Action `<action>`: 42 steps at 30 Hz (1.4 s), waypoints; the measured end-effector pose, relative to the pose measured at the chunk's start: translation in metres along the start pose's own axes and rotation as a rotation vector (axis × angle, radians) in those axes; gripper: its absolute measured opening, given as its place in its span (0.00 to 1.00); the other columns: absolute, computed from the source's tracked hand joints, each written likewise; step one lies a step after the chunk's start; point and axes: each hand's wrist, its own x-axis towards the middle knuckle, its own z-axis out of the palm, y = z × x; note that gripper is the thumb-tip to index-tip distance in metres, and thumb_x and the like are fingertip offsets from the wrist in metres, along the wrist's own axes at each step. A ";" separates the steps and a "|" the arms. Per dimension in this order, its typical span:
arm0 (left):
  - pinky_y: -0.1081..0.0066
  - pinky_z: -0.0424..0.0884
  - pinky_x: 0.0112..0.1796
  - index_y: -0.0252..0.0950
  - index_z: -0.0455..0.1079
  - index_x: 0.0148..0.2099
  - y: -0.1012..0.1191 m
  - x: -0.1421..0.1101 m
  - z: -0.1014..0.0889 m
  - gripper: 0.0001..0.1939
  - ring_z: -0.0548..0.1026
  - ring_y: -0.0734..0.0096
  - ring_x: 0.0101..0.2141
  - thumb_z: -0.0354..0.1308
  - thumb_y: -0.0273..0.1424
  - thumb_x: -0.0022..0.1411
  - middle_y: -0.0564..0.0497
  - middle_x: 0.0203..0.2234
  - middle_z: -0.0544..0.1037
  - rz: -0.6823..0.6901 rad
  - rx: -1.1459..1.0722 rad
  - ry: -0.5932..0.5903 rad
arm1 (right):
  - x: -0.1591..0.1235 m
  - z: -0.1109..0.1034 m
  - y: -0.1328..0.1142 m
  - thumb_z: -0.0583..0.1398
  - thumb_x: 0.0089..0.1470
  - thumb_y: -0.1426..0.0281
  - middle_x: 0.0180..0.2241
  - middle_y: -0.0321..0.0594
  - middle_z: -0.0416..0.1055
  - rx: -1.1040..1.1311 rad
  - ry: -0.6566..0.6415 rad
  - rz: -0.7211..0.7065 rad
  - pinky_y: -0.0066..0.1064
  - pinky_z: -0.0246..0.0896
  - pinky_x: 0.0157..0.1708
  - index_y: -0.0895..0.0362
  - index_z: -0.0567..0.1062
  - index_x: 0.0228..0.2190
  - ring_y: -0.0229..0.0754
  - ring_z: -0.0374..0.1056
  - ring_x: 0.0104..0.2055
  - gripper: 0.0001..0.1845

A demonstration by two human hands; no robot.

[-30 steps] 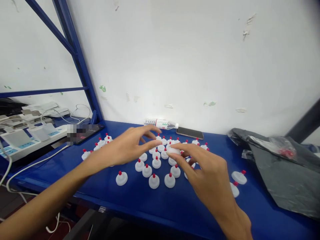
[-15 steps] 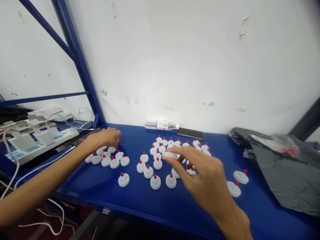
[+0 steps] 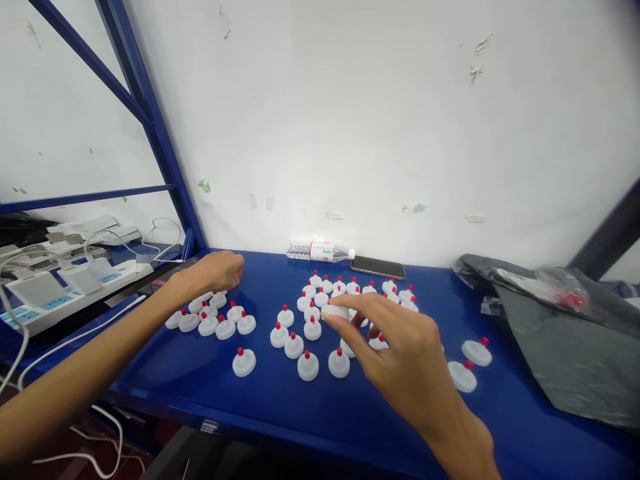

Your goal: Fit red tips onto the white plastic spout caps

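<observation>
My right hand pinches a white round cap with a red tip between thumb and fingers, above the middle group of similar caps. My left hand is closed, over the back of the left group, and whatever its fingers may hold is hidden. Several white caps with red tips stand close together below my left hand. One cap stands apart, nearer the table's front edge. In the middle group, several caps stand upright, some hidden behind my right hand. Two tilted caps lie to its right.
A clear plastic bottle lies by the wall, beside a dark phone. Grey plastic bags cover the table's right end. At the left are a power strip with plugged-in chargers, white cables and a blue metal frame.
My left hand has lifted slightly off the left group. My right hand keeps its cap in nearly the same place. The whole view has shifted a little.
</observation>
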 end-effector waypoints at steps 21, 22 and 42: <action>0.74 0.72 0.38 0.47 0.80 0.47 0.110 -0.116 -0.011 0.12 0.77 0.71 0.38 0.55 0.32 0.70 0.51 0.40 0.78 0.473 -0.816 0.301 | 0.002 0.000 -0.014 0.64 0.63 0.68 0.44 0.25 0.81 0.297 -0.481 0.161 0.27 0.65 0.48 0.44 0.80 0.43 0.36 0.75 0.45 0.08; 0.73 0.72 0.38 0.47 0.80 0.47 0.109 -0.117 -0.012 0.12 0.77 0.71 0.38 0.55 0.31 0.70 0.51 0.41 0.78 0.469 -0.810 0.313 | 0.002 0.000 -0.014 0.64 0.63 0.68 0.44 0.25 0.81 0.305 -0.473 0.160 0.27 0.65 0.47 0.43 0.80 0.43 0.35 0.75 0.45 0.09; 0.77 0.70 0.23 0.42 0.82 0.37 0.115 -0.111 -0.013 0.06 0.77 0.74 0.24 0.69 0.37 0.58 0.52 0.26 0.82 0.309 -1.418 -0.056 | 0.005 -0.007 -0.016 0.68 0.57 0.72 0.38 0.24 0.81 0.443 -0.429 0.189 0.24 0.68 0.41 0.46 0.80 0.40 0.35 0.76 0.37 0.10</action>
